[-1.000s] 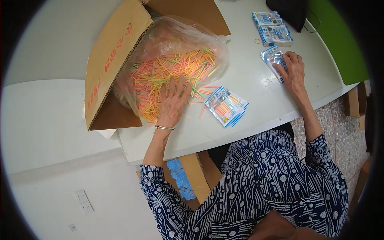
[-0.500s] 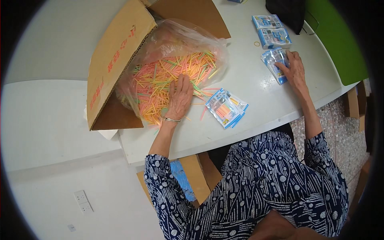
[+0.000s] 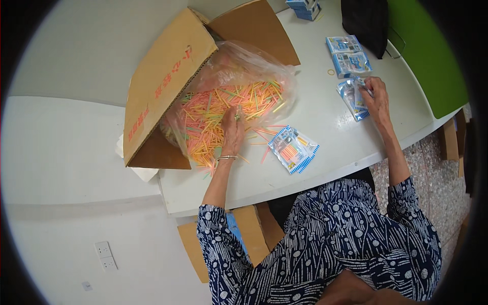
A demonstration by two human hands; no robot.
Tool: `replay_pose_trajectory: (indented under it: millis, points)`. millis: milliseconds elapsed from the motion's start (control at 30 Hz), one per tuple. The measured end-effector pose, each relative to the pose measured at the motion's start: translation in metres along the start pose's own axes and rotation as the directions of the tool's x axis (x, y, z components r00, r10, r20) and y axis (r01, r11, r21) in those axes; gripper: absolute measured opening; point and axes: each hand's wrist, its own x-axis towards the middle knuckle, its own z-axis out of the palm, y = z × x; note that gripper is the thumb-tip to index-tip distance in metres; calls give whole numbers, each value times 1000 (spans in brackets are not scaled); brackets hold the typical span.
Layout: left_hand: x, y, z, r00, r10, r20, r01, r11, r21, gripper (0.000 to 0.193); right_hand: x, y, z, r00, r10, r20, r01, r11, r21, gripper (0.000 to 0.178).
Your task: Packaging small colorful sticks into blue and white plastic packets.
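A heap of thin pink, yellow and green sticks (image 3: pixel 203 119) lies in a clear plastic bag (image 3: pixel 264 66) inside a tipped cardboard box (image 3: pixel 165 96). At the heap's near right side, my left hand (image 3: pixel 233 134) is closed, with pale green stick ends showing at its fingertips. My right hand (image 3: pixel 377 101) pinches the upper edge of a blue-and-white packet (image 3: pixel 352 99) at the table's right; another packet seems to lie under it. Between my hands, two overlapping packets (image 3: pixel 291 150) lie on the table, with pink sticks visible through the clear part of the upper one.
Beyond my right hand are more packets (image 3: pixel 351 61), a rubber band (image 3: pixel 331 72) and a black bag (image 3: pixel 363 25). Stacked packets (image 3: pixel 304 7) stand at the far edge. A green panel (image 3: pixel 424 61) borders the right. Loose sticks (image 3: pixel 262 133) lie beside the heap.
My left fingers have gone from lying spread on the heap to closing around sticks. My right hand has gone from resting on the packet to pinching its edge. The whole view has shifted slightly.
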Motion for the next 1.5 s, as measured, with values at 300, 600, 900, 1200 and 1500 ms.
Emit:
replay_pose_trajectory:
  millis: [300, 600, 900, 1200, 1500]
  points:
    - [7, 53, -20, 951, -302, -62, 223, 813, -538, 37, 6, -74, 1, 952, 111, 284, -260, 781, 568, 24]
    - [16, 116, -32, 960, -280, -9, 202, 713, -672, 41, 5, -131, 57, 707, -115, 698, -441, 700, 562, 25]
    - [22, 143, -15, 996, -86, -36, -7, 310, -951, 19, 0, -135, 68, 487, -289, 824, -665, 489, 565, 23]
    - [11, 144, -9, 996, -7, 90, 85, 420, -903, 30, -2, -132, 66, 368, -361, 857, -693, 509, 511, 23]
    - [2, 139, -3, 974, 88, 211, 138, 511, -849, 32, -4, -127, 67, 307, -410, 859, -760, 437, 480, 25]
